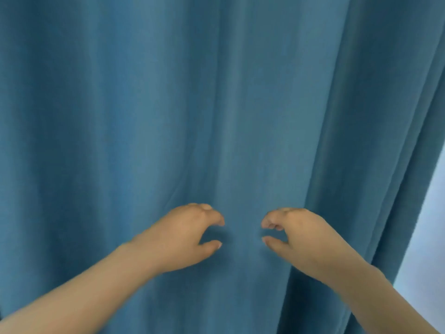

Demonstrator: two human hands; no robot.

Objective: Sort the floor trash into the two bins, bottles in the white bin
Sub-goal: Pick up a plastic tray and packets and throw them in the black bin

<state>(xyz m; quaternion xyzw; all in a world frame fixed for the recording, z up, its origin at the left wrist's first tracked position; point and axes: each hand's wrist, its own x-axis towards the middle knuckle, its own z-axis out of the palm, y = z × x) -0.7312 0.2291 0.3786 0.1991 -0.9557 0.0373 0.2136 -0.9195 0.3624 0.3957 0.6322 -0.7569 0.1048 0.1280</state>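
Head view. A blue curtain (216, 92) hangs in vertical folds and fills nearly the whole field. A pale strip (427, 237) shows past its edge at lower right. Two bare forearms rise from the lower corners and converge toward the centre. The left hand (185, 233) and the right hand (297, 237) are held side by side in front of the fabric, apart from each other, with knuckles up. Each hand forms a loose C, its fingers bent over and its thumb (212, 245) extended below, with a clear gap between thumb and fingertips. Neither hand holds anything. Whether the fingertips touch the curtain cannot be told. The floor trash and the two bins lie outside this view, so their positions cannot be stated
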